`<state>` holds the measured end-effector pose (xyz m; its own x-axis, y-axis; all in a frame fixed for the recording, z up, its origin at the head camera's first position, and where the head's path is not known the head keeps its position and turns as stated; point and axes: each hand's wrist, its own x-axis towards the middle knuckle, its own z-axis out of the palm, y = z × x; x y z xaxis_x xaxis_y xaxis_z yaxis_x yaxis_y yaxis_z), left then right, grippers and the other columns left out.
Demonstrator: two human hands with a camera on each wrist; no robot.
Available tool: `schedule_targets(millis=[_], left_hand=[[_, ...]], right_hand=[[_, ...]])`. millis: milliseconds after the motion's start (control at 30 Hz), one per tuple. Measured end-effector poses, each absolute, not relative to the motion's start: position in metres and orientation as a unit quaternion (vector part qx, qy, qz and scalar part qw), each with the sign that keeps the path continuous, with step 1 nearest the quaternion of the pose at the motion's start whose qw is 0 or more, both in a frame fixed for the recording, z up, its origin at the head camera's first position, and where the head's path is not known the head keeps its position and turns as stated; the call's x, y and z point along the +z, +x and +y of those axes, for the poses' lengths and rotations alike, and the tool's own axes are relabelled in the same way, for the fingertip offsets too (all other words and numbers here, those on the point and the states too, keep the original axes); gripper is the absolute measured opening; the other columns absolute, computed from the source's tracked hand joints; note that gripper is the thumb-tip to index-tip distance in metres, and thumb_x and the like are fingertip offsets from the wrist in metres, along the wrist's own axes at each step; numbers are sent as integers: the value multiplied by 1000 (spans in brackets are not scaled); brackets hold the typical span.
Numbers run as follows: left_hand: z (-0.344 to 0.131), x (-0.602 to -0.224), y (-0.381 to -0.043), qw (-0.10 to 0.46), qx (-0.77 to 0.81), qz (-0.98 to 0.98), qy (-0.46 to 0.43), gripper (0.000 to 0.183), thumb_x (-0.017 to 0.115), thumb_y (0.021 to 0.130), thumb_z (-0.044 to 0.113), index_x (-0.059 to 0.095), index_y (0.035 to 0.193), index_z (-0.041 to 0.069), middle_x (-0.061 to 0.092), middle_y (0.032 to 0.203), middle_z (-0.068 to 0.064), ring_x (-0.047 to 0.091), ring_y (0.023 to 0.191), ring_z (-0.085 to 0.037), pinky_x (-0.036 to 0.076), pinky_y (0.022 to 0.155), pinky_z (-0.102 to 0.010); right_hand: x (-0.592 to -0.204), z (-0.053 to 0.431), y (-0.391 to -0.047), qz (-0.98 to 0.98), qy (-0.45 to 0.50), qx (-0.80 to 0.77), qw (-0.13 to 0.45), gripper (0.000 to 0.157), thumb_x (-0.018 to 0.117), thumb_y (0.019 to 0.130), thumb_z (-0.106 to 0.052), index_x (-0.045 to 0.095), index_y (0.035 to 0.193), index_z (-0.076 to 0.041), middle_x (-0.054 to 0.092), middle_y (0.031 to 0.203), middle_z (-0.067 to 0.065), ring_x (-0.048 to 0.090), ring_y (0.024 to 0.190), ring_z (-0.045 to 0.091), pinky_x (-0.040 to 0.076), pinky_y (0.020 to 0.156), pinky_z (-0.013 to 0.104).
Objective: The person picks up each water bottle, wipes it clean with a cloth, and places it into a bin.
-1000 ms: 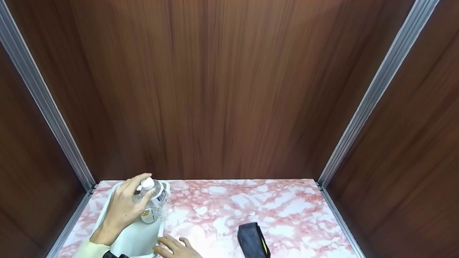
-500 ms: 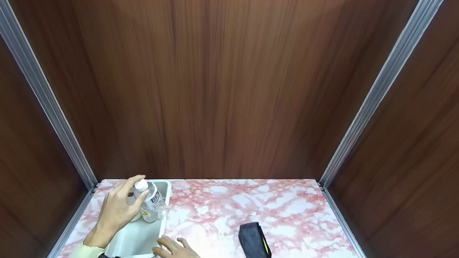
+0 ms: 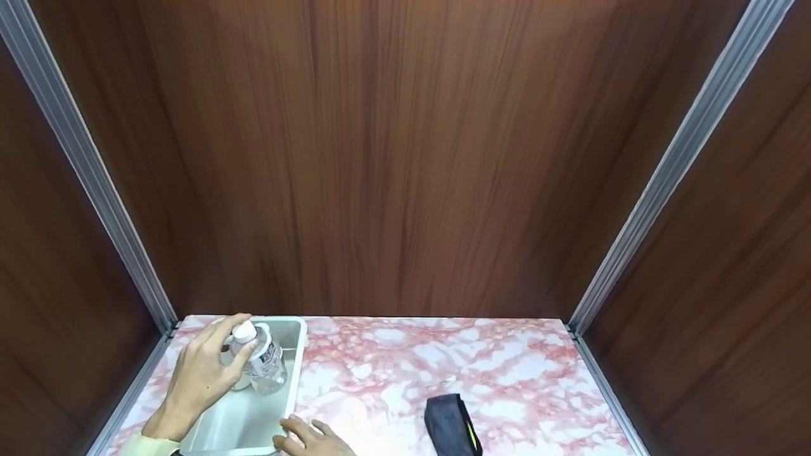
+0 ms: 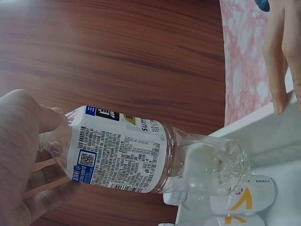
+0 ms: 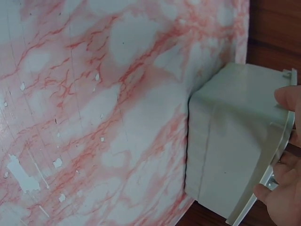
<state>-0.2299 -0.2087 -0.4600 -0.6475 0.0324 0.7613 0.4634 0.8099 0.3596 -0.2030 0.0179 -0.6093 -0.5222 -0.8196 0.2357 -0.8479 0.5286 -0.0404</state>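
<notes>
My left hand (image 3: 203,373) grips a clear plastic bottle (image 3: 265,364) near its neck, just under the white cap (image 3: 244,331). In the left wrist view the bottle (image 4: 122,155) shows a white printed label, and its see-through base overlaps the pale grey-green bin (image 3: 300,364). White cans (image 4: 249,195) with yellow marks lie inside the bin, partly seen through the bottle. On the bin's right side, toward the near corner, my right hand (image 3: 312,441) holds the rim. From the right wrist, its fingertips (image 5: 287,96) show at the rim and the outer wall is in view.
A dark grey pouch (image 3: 451,424) with a yellow strip lies on the pink marbled table (image 3: 380,373), right of the bin. Brown wood-grain panels (image 3: 355,158) with metal edge rails (image 3: 678,158) enclose the table at the back and sides.
My left hand has moved the bottle left and slightly down, so its base is farther from the bin's right rim. My right hand stays at the rim.
</notes>
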Motion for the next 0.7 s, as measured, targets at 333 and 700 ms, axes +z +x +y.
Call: schedule_targets(millis=[333,700], left_hand=[[-217,-465,-228,397,-266,-869,-131,47,87,72,6,72,117,8,76,111,-14,73,90,-27,48,77,-28],[-226,-477,-227,404,-250,-871,-127,47,87,69,5,72,113,5,76,99,-17,64,73,-21,48,66,-38]], right_hand=[[-616,18,-204,-839,510,-2,188,41,39,107,-48,48,142,-28,47,150,2,56,136,20,56,97,26],[-619,17,-201,-843,504,30,187,41,35,109,-44,51,141,-23,48,148,6,54,138,21,50,107,25]])
